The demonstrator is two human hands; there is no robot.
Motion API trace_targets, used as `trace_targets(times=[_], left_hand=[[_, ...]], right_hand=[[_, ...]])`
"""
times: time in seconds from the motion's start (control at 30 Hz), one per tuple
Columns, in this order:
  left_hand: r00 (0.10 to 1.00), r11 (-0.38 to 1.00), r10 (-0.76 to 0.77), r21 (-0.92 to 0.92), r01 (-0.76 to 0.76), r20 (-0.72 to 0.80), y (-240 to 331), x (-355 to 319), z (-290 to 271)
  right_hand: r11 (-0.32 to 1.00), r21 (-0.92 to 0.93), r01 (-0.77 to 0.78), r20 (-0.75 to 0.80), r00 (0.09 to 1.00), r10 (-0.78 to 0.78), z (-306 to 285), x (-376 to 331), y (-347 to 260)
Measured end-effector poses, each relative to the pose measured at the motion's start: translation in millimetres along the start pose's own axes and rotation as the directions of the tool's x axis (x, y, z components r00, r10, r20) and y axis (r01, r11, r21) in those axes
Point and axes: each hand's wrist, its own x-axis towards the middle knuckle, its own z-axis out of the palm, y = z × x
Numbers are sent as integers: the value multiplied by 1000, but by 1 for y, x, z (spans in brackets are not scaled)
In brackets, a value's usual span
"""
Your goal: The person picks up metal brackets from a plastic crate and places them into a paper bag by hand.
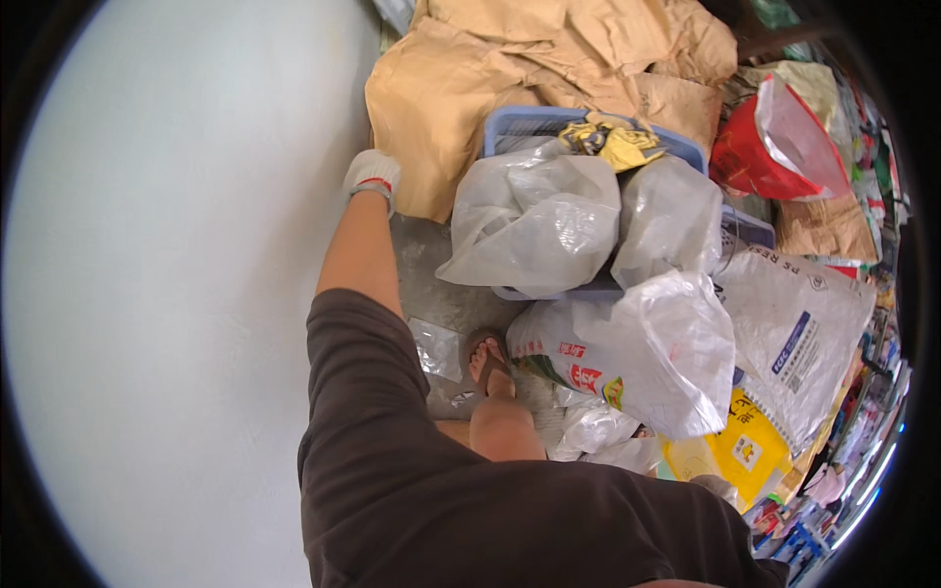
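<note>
The fingers of the white-gloved left hand (371, 171) are indistinct, leaving any hold on the crumpled tan paper (421, 122) unclear. Translucent plastic bags (539, 220) hide most of the blue plastic basket (534, 116). Small multicoloured goods (875, 387) blur along the view's right rim.

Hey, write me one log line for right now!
gloved left hand: at brown paper's edge | right hand: out of view | nearby: blue basket, plastic bags, red bag

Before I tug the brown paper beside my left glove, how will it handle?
The brown paper will likely flop and crease, since deep wrinkles run across it. It may snag on the blue basket, whose rim it seems to meet. Its weight is harder to call, since anything underneath is hidden.
</note>
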Motion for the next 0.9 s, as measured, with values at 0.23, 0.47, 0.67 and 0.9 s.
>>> trace_targets(times=[0.23,0.47,0.67,0.9], left_hand=[[961,554,-274,-823,122,-42,73,-134,-278],[637,872,329,-34,-488,-697,169,-188,-435],[944,265,308,-942,-206,-120,166,-115,-518],[942,101,67,-937,-335,-330,397,-232,-645]], right_hand=[[994,108,-19,-55,998,25,-52,-55,60],[967,161,196,-206,965,-161,-67,-106,253],[752,609,-252,-170,885,434,-61,-110,365],[693,204,-691,-27,704,710,182,-246,478]])
